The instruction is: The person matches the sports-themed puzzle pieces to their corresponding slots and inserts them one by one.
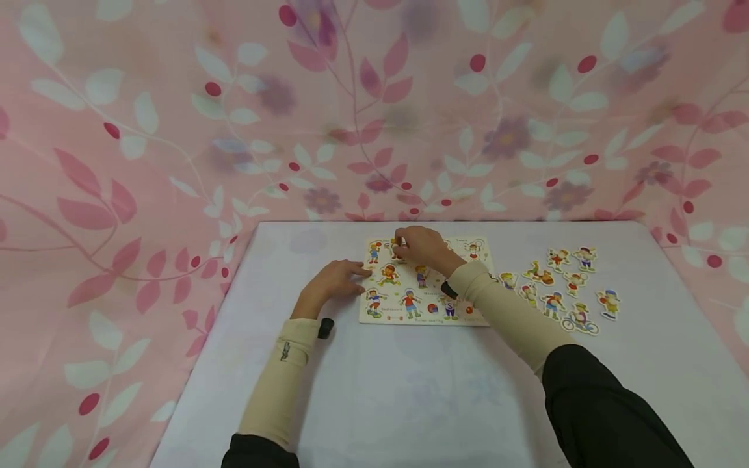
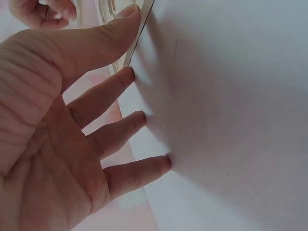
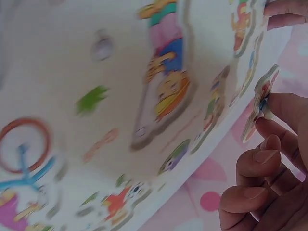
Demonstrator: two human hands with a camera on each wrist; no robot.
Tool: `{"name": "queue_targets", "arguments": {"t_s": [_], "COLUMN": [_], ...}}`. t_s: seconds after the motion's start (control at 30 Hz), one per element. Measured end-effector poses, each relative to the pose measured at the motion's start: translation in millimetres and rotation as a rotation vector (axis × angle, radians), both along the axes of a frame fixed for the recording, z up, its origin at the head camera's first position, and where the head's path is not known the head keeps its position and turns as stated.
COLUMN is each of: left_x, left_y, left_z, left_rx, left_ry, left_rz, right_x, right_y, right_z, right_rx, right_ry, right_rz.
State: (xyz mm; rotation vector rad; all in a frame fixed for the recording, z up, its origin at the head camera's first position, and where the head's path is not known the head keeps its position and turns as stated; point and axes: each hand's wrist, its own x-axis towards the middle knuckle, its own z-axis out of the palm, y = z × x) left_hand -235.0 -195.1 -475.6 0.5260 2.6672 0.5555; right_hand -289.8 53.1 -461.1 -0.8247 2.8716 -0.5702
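Observation:
A wooden puzzle board (image 1: 391,298) with printed children playing sports lies near the back of the table. My right hand (image 1: 427,247) is over its upper part and pinches a small figure-shaped puzzle piece (image 3: 261,103) between thumb and finger. The piece is seen nearly edge-on in the right wrist view, so its picture is hard to make out. At the board's left edge is my left hand (image 1: 332,281), its fingers spread. In the left wrist view its thumb rests on the board's rim (image 2: 139,36) and its other fingertips reach down to the tabletop.
Several loose puzzle pieces lie right of the board, among them a cyclist (image 1: 579,319) and, farthest right, a figure in yellow (image 1: 609,304). A white cloth (image 1: 409,390) covers the table. Behind it hangs a pink floral curtain (image 1: 374,117).

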Motion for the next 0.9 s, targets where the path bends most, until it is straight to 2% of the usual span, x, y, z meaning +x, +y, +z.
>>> {"name": "queue_targets", "arguments": {"t_s": [0.2,0.37,0.67,0.9], "left_x": [2.0,2.1,1.7,0.7], "left_y": [1.0,1.6,3.6,1.5], "left_z": [3.7,3.5,-1.3,0.2], "left_rx": [0.0,-0.007,0.004,-0.006], "left_ry": [-0.001,0.009,0.021,0.026], "left_rz": [0.003,0.002,-0.023,-0.002], "right_x": [-3.2,-7.9,-12.1,-15.7], "right_y": [-26.8,-44.3,-55.2,-62.2], "right_z": [0.4,-7.2,-16.1,-19.8], "right_rx": [0.003,0.039,0.1,0.097], "right_ry": [-0.037,-0.061,-0.101,-0.08], "right_rz": [-0.005,-0.009,-0.069,-0.057]}}
